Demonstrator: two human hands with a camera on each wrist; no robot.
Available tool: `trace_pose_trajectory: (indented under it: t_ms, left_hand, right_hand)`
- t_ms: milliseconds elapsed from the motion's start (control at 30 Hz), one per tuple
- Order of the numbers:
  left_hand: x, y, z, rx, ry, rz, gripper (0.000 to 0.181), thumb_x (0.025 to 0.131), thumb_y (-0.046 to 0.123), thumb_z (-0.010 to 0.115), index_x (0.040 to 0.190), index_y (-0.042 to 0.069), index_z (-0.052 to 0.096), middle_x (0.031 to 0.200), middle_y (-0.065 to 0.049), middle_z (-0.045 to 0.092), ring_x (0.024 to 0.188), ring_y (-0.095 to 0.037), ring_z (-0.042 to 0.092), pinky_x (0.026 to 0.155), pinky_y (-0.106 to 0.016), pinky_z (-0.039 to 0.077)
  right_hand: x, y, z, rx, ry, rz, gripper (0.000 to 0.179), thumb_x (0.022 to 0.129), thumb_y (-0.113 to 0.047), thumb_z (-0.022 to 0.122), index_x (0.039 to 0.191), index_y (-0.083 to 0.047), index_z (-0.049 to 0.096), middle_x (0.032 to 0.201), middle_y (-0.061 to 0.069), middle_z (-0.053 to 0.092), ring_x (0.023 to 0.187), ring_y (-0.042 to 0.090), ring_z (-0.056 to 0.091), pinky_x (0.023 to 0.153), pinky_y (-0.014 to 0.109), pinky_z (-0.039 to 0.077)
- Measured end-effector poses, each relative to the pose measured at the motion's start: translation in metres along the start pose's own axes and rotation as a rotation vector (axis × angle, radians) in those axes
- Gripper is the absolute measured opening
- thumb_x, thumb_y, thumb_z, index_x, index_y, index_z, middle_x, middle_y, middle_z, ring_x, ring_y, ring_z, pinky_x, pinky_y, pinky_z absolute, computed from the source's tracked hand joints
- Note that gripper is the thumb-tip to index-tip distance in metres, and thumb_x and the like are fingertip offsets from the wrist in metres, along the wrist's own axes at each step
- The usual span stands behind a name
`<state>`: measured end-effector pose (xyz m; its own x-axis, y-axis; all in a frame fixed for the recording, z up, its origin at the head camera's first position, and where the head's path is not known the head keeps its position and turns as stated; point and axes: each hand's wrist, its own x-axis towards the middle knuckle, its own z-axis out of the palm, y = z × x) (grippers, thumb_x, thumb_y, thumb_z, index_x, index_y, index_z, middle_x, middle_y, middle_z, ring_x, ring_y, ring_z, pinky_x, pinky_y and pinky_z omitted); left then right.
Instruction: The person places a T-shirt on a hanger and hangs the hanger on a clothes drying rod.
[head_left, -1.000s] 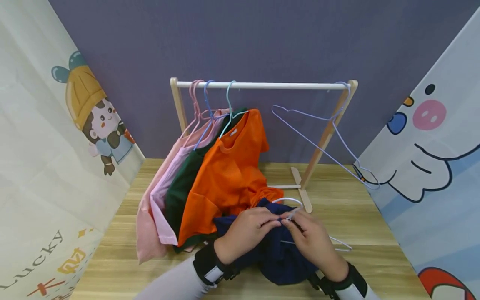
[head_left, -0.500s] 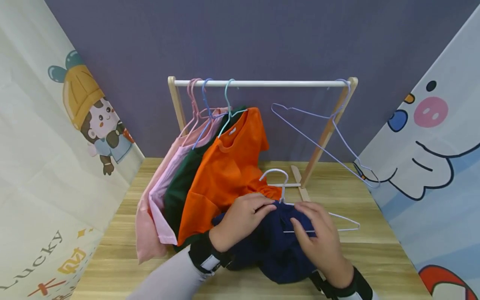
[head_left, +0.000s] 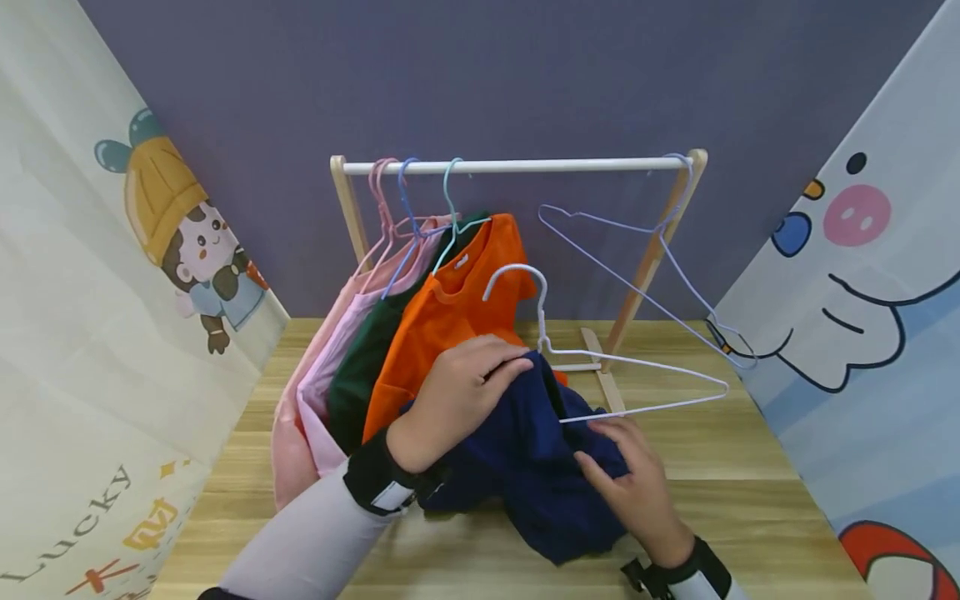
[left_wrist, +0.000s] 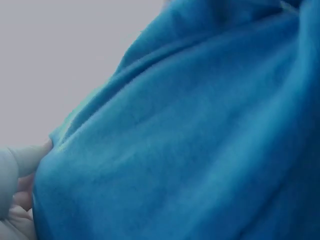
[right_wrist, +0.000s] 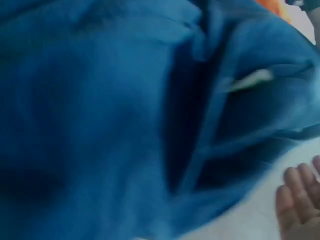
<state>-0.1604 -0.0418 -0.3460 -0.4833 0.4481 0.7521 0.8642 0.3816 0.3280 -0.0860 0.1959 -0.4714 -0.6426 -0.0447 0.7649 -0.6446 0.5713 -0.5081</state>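
Observation:
My left hand [head_left: 457, 392] pinches the upper edge of a navy blue shirt [head_left: 536, 475] and holds it up. In the left wrist view its thumb [left_wrist: 32, 156] presses against the cloth [left_wrist: 150, 150], which looks brighter blue there. A white hanger [head_left: 637, 358] stands with its hook up; its left half is hidden inside the shirt, its right half sticks out through the neck opening. Below the hanger's bottom bar, my right hand [head_left: 637, 492] has its fingers spread beside the shirt. The right wrist view shows those fingers [right_wrist: 295, 200] apart from the blurred cloth [right_wrist: 100, 125].
Behind stands a clothes rack with a white rail [head_left: 570, 166]. At its left hang pink, lilac, dark green [head_left: 367, 358] and orange [head_left: 420, 333] shirts. A bare lavender hanger [head_left: 600, 250] hangs at the right end. The wooden table [head_left: 735, 500] lies beneath.
The right hand has let go of the hanger near its hook and moved lower, fingers spread. The left hand has lifted the navy shirt and hanger up and leftward; the hook now stands up.

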Motion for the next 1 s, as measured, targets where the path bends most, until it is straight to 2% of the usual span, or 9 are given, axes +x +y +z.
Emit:
trace_pose_trajectory:
  t_ms: [133, 267, 500, 567, 767, 867, 1000]
  left_hand:
    - [0.006, 0.003, -0.014, 0.005, 0.035, -0.002, 0.022, 0.087, 0.025, 0.065, 0.104, 0.012, 0.07, 0.089, 0.001, 0.069, 0.087, -0.002, 0.056, 0.082, -0.023, 0.052]
    - [0.009, 0.01, -0.025, 0.003, 0.05, 0.013, 0.023, 0.086, 0.024, 0.065, 0.105, 0.012, 0.069, 0.09, 0.0, 0.069, 0.087, -0.002, 0.056, 0.081, -0.024, 0.052]
    - [0.006, 0.023, -0.028, -0.047, 0.059, 0.038, 0.022, 0.085, 0.022, 0.066, 0.104, 0.011, 0.07, 0.091, 0.0, 0.07, 0.089, -0.001, 0.056, 0.081, -0.024, 0.053]
    - [0.005, 0.024, -0.027, -0.057, 0.062, 0.039, 0.021, 0.085, 0.021, 0.067, 0.103, 0.011, 0.07, 0.09, 0.0, 0.07, 0.089, -0.001, 0.056, 0.081, -0.024, 0.053]
    - [0.001, 0.022, -0.025, -0.064, 0.056, 0.015, 0.021, 0.084, 0.02, 0.067, 0.102, 0.01, 0.07, 0.089, -0.001, 0.069, 0.088, -0.002, 0.057, 0.082, -0.024, 0.053]
    - [-0.003, 0.017, -0.025, -0.042, 0.054, -0.008, 0.021, 0.085, 0.021, 0.067, 0.102, 0.01, 0.069, 0.09, -0.001, 0.069, 0.088, -0.002, 0.057, 0.082, -0.025, 0.053]
    - [-0.009, 0.009, -0.027, -0.007, 0.057, -0.049, 0.021, 0.086, 0.022, 0.066, 0.103, 0.011, 0.069, 0.091, 0.0, 0.069, 0.09, -0.004, 0.056, 0.085, -0.026, 0.052]
  right_hand:
    - [-0.01, 0.02, 0.01, -0.033, -0.091, 0.063, 0.045, 0.066, -0.004, 0.079, 0.108, -0.006, 0.064, 0.105, 0.011, 0.063, 0.099, 0.02, 0.055, 0.09, 0.015, 0.039]
    - [-0.011, 0.025, 0.018, -0.036, -0.108, 0.063, 0.047, 0.069, -0.008, 0.078, 0.114, -0.01, 0.063, 0.107, 0.007, 0.064, 0.1, 0.019, 0.055, 0.089, 0.016, 0.04]
    - [-0.011, 0.021, 0.033, 0.029, -0.189, 0.17, 0.06, 0.071, -0.02, 0.08, 0.125, -0.016, 0.056, 0.119, 0.004, 0.061, 0.102, 0.014, 0.055, 0.088, 0.018, 0.042]
    - [-0.011, 0.019, 0.037, 0.042, -0.21, 0.163, 0.059, 0.069, -0.02, 0.081, 0.122, -0.015, 0.057, 0.117, 0.005, 0.062, 0.102, 0.015, 0.055, 0.089, 0.02, 0.043]
    - [-0.005, 0.006, 0.044, 0.027, -0.178, 0.141, 0.029, 0.068, 0.002, 0.075, 0.094, -0.01, 0.065, 0.091, 0.006, 0.066, 0.087, 0.014, 0.059, 0.077, 0.021, 0.046]
    - [0.003, -0.006, 0.039, 0.055, -0.149, 0.199, 0.025, 0.068, 0.007, 0.071, 0.087, -0.007, 0.063, 0.086, 0.007, 0.065, 0.084, 0.013, 0.058, 0.075, 0.021, 0.046]
    - [0.012, -0.016, 0.028, 0.119, -0.127, 0.304, 0.019, 0.074, 0.008, 0.067, 0.088, -0.004, 0.062, 0.088, 0.006, 0.063, 0.086, 0.012, 0.056, 0.076, 0.018, 0.044]
